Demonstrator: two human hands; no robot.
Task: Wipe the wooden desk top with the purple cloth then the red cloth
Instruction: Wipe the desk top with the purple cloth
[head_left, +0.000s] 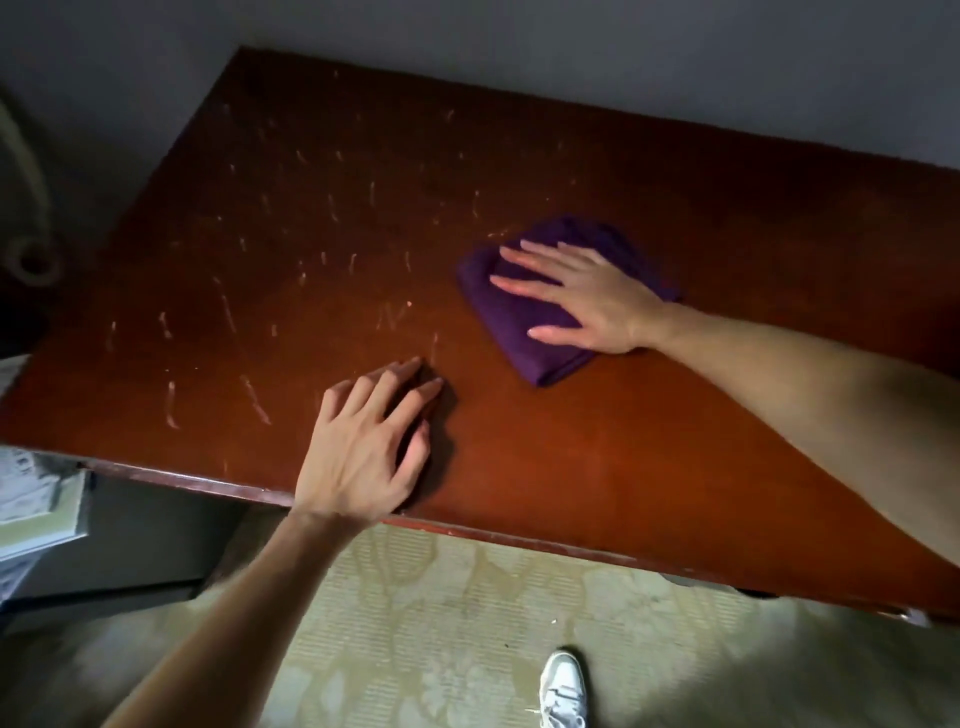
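Observation:
The wooden desk top (291, 218) is reddish brown, with pale streaks and smears over its left half. A folded purple cloth (524, 327) lies flat near the middle of the desk. My right hand (582, 291) presses flat on it with straight, spread fingers pointing left. My left hand (363, 447) rests on the bare wood near the front edge, fingertips down and fingers slightly bent, holding nothing. No red cloth is in view.
A grey wall (675, 78) runs behind the desk. Patterned carpet (415, 623) lies below the front edge, with my white shoe (563, 686) on it. Papers or boxes (36, 499) sit at the left under the desk corner. A pale curved object (26, 208) stands far left.

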